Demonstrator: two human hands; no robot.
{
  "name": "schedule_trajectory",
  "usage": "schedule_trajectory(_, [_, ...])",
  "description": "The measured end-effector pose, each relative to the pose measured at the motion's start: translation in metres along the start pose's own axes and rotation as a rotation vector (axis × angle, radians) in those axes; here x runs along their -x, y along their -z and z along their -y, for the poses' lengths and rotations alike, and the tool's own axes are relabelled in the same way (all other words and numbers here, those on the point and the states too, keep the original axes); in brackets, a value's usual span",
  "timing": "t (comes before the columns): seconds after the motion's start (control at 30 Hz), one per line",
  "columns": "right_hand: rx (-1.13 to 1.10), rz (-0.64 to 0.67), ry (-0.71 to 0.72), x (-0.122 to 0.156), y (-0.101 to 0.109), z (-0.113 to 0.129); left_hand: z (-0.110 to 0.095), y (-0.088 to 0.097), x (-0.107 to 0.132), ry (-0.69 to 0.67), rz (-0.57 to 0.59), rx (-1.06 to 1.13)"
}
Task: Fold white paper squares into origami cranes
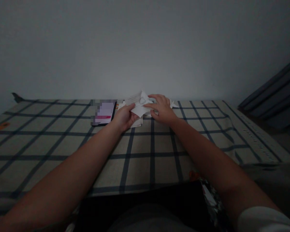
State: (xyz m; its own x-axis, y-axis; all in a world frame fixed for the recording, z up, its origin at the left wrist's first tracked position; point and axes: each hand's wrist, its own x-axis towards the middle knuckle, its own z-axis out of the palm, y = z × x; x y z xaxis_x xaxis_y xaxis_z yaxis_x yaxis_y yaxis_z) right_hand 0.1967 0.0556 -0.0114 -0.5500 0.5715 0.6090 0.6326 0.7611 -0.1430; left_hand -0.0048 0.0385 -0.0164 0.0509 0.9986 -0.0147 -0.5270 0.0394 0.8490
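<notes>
A plain wall (145,51) rose behind the cloth-covered bench (140,154), whose far edge met it, perhaps to give the work a steady backing. On the checked cover lay a lit tablet (105,112), screen up, just left of the work, presumably there to be glanced at without reaching. The creased white paper (140,110) was held over the far part of the bench, between the hands and midway across the body, likely so both could get at its folds. Other white paper (137,122) lay below it, near the left hand (125,117).

Both arms stretched well forward, converging. The left hand grasped the creased paper at its near-left side, thumb on top and fingers curled beneath, apparently to steady it. The right hand (161,109) came over from the other side, fingers spread and index tip at the paper, as if to shape it; whether its thumb pinched an edge, I cannot tell.
</notes>
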Motion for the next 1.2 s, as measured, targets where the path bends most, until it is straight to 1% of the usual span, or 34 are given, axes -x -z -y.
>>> schedule_trajectory(0.07, [0.047,0.118,0.119,0.001,0.003,0.009,0.001,-0.001,0.000,-0.005,-0.003,-0.020])
schedule_trajectory(0.13, [0.066,0.167,0.181,0.001,0.003,0.016,0.002,-0.002,0.001,-0.003,-0.010,-0.017])
schedule_trajectory(0.2, [0.068,0.164,0.192,0.000,0.001,0.018,0.002,-0.003,0.002,0.015,0.003,-0.001])
schedule_trajectory(0.37, [-0.035,0.096,0.146,-0.003,-0.002,0.009,0.003,-0.001,0.003,0.052,0.114,-0.029])
schedule_trajectory(0.47, [-0.144,0.051,0.124,-0.003,-0.005,0.005,0.002,0.000,0.004,0.040,0.115,-0.026])
schedule_trajectory(0.53, [-0.213,0.026,0.073,-0.002,-0.007,0.005,0.002,0.000,0.005,0.033,0.118,-0.022])
schedule_trajectory(0.57, [-0.249,0.007,0.024,-0.002,-0.008,0.006,0.002,-0.001,0.005,0.027,0.122,-0.024])
schedule_trajectory(0.63, [-0.337,-0.050,-0.106,-0.003,-0.010,0.006,0.004,-0.001,0.006,-0.006,0.140,-0.058])
schedule_trajectory(0.73, [-0.519,-0.119,-0.277,-0.003,-0.015,0.004,0.009,-0.002,0.007,-0.099,0.191,-0.186])
schedule_trajectory(0.8, [-0.649,-0.123,-0.360,-0.004,-0.019,0.001,0.014,-0.002,0.006,-0.161,0.181,-0.277])
schedule_trajectory(0.87, [-0.752,-0.117,-0.430,-0.005,-0.022,0.000,0.017,0.000,0.004,-0.199,0.133,-0.352])
schedule_trajectory(0.97, [-0.847,-0.107,-0.483,-0.006,-0.023,0.003,0.018,0.004,0.002,-0.253,0.068,-0.479])
schedule_trajectory(1.07, [-0.849,-0.120,-0.464,-0.006,-0.020,0.007,0.014,0.006,0.002,-0.320,0.027,-0.583])
schedule_trajectory(1.13, [-0.825,-0.140,-0.464,-0.007,-0.019,0.008,0.012,0.006,0.004,-0.324,0.005,-0.609])
schedule_trajectory(1.2, [-0.815,-0.174,-0.497,-0.008,-0.021,0.007,0.011,0.005,0.005,-0.308,-0.014,-0.608])
